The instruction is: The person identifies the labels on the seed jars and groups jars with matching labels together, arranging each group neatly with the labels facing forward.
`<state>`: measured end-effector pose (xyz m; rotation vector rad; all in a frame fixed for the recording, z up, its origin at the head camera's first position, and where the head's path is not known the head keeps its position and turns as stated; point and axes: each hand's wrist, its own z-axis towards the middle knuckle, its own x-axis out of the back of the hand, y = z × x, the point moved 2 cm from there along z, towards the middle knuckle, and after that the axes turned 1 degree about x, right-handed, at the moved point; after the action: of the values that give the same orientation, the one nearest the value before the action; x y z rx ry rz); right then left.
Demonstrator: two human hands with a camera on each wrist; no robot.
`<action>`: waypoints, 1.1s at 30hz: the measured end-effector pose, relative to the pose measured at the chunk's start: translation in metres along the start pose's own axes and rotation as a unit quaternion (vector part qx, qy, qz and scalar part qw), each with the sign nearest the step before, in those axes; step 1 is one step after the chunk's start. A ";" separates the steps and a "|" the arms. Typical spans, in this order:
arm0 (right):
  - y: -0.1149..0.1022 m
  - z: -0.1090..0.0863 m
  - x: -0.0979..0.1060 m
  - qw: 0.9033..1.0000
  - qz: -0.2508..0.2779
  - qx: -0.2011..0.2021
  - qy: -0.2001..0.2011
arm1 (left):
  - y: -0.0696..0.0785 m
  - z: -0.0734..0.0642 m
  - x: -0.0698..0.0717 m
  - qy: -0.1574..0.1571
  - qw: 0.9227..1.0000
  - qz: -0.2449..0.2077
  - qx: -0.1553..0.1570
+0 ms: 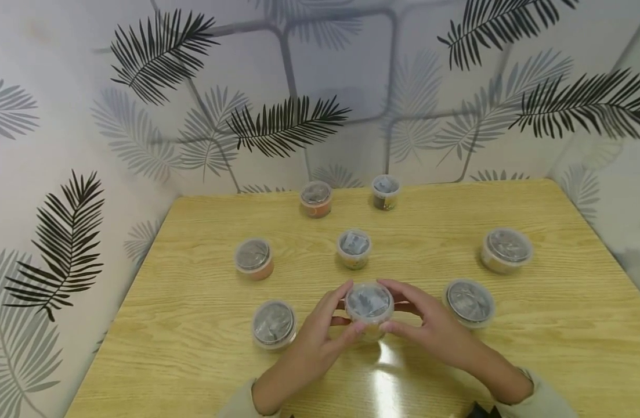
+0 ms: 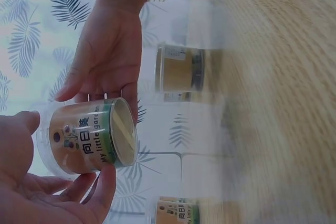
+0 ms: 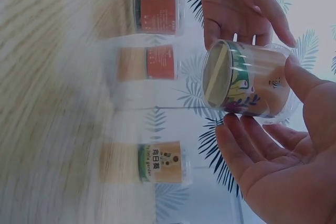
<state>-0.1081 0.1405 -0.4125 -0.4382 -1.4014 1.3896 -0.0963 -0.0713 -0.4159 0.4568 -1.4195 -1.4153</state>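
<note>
Between both hands is a clear plastic tub (image 1: 369, 302) with a lid. My left hand (image 1: 327, 328) grips its left side, thumb at the front and fingers farther round. My right hand (image 1: 426, 325) holds the right side the same way. The left wrist view shows an orange and green label reading "My little garden" on the tub (image 2: 86, 135), and its see-through base. From the right wrist, a pale stick shows inside the base of the tub (image 3: 218, 74), raised above the table.
Several similar lidded tubs stand around: one left of the hands (image 1: 274, 325), one right (image 1: 469, 303), one farther right (image 1: 506, 249), one just behind (image 1: 353, 248). Others stand toward the back edge of the wooden table (image 1: 184, 302), against a leaf-patterned wall covering (image 1: 340, 75).
</note>
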 end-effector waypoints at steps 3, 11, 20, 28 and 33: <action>-0.003 0.001 -0.001 1.000 0.008 0.000 -0.002 | 0.003 0.001 -0.001 0.004 1.000 -0.009 -0.004; -0.009 0.003 -0.004 1.000 0.018 -0.013 -0.007 | 0.007 0.004 0.000 0.009 1.000 -0.025 0.016; -0.008 0.005 -0.001 0.999 0.053 0.008 -0.002 | 0.024 0.008 0.009 0.032 0.997 -0.053 0.049; -0.005 0.006 0.004 0.996 0.086 0.026 0.014 | 0.039 0.009 0.015 0.052 0.995 -0.058 0.056; -0.002 0.007 0.003 0.995 0.096 0.020 0.017 | 0.034 0.009 0.013 0.040 0.994 -0.085 0.049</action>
<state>-0.1139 0.1390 -0.4079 -0.5799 -1.3291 1.5547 -0.0960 -0.0699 -0.3782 0.7041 -1.4152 -1.4495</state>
